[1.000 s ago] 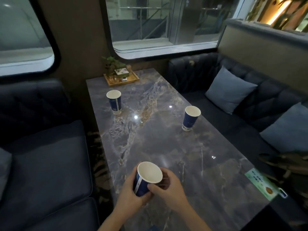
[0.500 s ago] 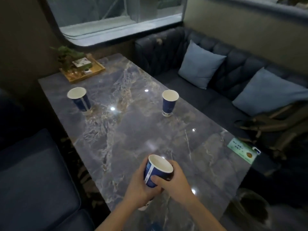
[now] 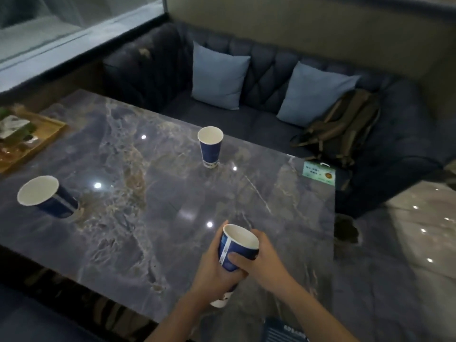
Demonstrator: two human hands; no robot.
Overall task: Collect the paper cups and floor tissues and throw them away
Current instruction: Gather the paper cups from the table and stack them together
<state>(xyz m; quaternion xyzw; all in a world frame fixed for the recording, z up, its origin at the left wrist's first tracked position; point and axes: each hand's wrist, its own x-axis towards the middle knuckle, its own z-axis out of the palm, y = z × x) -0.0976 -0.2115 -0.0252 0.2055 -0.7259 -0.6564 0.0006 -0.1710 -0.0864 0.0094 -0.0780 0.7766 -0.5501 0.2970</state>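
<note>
across the grey marble surface (image 3: 172,206) ceiling lights are glinting in small white spots, and a dark blue tufted sofa (image 3: 271,114) is wrapping around its far side under a window (image 3: 49,33). two pale blue cushions are leaning on the sofa back, the left cushion (image 3: 218,77) and the right cushion (image 3: 315,95), with one olive backpack (image 3: 345,129) slumping just beside the right one. one wooden tray (image 3: 42,137) is sitting at the far left corner, and one green card (image 3: 318,172) is lying at the right edge. glossy floor (image 3: 407,230) is showing to the right.

you are looking at three paper cups. the far cup (image 3: 209,146) is standing upright mid-surface, the left cup (image 3: 45,197) is standing near the left edge, and the held cup (image 3: 237,245) is tilting above the near edge. your left hand (image 3: 217,272) is wrapping its grip around the held cup's lower body, and your right hand (image 3: 261,257) is closing its grip on the upper side near the rim. no tissues are showing.
</note>
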